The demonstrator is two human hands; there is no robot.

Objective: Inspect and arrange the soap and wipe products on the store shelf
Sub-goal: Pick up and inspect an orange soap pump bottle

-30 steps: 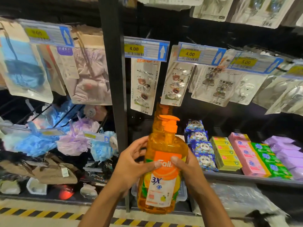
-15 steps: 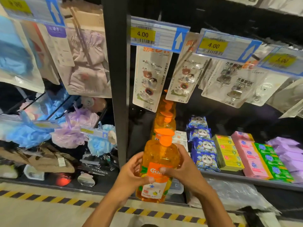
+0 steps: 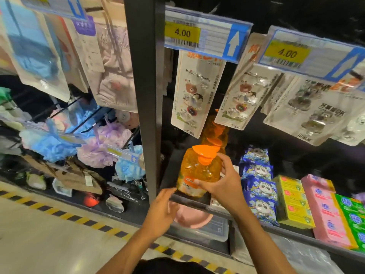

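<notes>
Store shelving seen from above and in front, with a pale floor and a yellow-and-black striped line (image 3: 59,211) at the near left. At the far left, flat packets (image 3: 37,56) hang from hooks above a heap of blue, lilac and pink bath sponges (image 3: 92,143). A black upright post (image 3: 146,91) divides this bay from the one to its right. Just right of the post, the left hand (image 3: 161,211) lies below the front edge of the shelf (image 3: 189,200), its fingers loosely spread and reaching up toward the bottle's base; whether they touch it cannot be told, and they grasp nothing. The orange soap bottle (image 3: 197,171), with an orange pump top, stands upright at the near left end of the shelf, with more orange bottles (image 3: 216,133) in a row behind it. The right hand (image 3: 221,183) grips the bottle from its right side, thumb across the front label and fingers curled round the shoulder. Above hang two yellow price tags (image 3: 182,33) reading 4.00 and carded packs of hooks (image 3: 194,93). Right of the bottle, blue wipe packs (image 3: 258,186) printed with a panda face lie stacked, then yellow soap boxes (image 3: 294,202), pink soap boxes (image 3: 325,210) and green soap boxes (image 3: 353,214), side by side on the same shelf. A clear plastic bin (image 3: 207,228) sits beneath the shelf edge.
</notes>
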